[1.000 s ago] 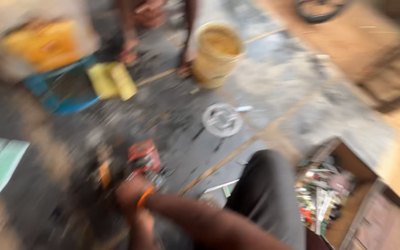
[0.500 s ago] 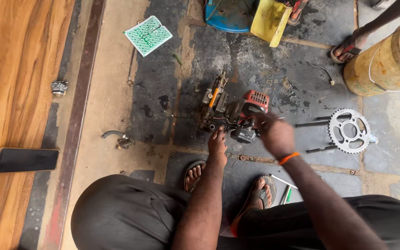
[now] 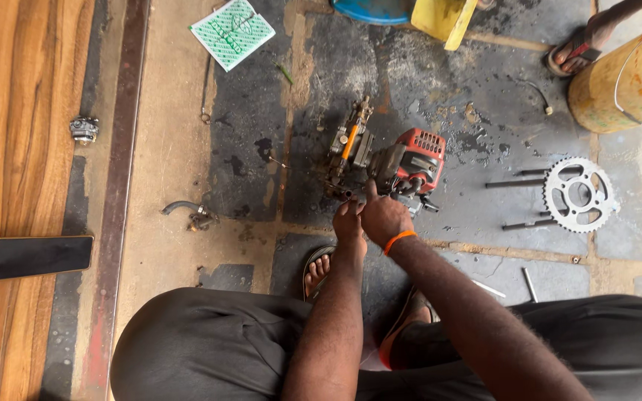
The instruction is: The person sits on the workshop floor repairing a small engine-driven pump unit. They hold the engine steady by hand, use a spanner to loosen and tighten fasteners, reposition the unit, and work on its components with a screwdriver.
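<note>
- Your left hand (image 3: 348,220) and right hand (image 3: 383,217) meet at the near edge of the small engine (image 3: 384,165), which sits on the dark, oil-stained floor (image 3: 484,215) just beyond your sandalled feet — red cover to the right, greasy metal block and an orange part to the left.
- Left hand: the fingers are drawn together on a small part at the engine's lower edge. What exactly they pinch is hidden, so I cannot tell.
- Right hand: it rests against the engine body with one finger pointing up along the casing; the rest curl in beside the left hand. It looks like a steadying press rather than a full grip.
- To do this well, keep the right hand as the brace and let the left do the fine work — the engine stands loose on the floor and will likely rock if both hands pull.
- Grease probably makes the part slippery; grip with fingertips close to the casing.
- Loose things lie near: a toothed sprocket (image 3: 579,194) and thin metal rods (image 3: 514,182) to the right, a curved hose piece (image 3: 187,212) to the left. Keep small parts off the cracks in the floor.
- Another person's sandalled foot (image 3: 577,52) stands by the yellow bucket (image 3: 629,78), well apart from you.
</note>
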A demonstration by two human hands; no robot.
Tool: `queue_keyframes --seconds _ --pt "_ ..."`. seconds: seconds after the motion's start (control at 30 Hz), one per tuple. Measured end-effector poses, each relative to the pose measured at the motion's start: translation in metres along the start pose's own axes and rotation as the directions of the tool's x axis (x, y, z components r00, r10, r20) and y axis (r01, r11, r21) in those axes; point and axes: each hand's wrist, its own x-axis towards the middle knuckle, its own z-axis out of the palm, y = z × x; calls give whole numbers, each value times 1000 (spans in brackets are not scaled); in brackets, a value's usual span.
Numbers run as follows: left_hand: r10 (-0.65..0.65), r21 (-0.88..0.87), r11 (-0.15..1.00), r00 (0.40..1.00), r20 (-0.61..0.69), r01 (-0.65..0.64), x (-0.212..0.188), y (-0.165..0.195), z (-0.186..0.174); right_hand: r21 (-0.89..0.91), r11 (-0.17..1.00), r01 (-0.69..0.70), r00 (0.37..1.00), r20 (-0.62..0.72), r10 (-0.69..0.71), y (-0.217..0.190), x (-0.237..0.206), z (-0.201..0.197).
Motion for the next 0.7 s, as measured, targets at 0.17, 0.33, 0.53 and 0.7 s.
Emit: queue_keyframes --seconds 0.17,0.33,0.53,0.7 --pt "234 412 907 917 -322 -87 3 -5 -9 151 988 -19 1000 3 19 2 10 -5" --pt "443 539 777 890 -105 -323 -4 -1 -32 283 955 -85 991 119 53 -1 8 -14" --pt "353 910 334 928 119 -244 -33 4 -45 518 850 89 995 -93 -47 21 -28 -4" --pt "29 970 134 979 202 -204 -59 1 -48 549 835 46 991 -133 33 50 -61 41"
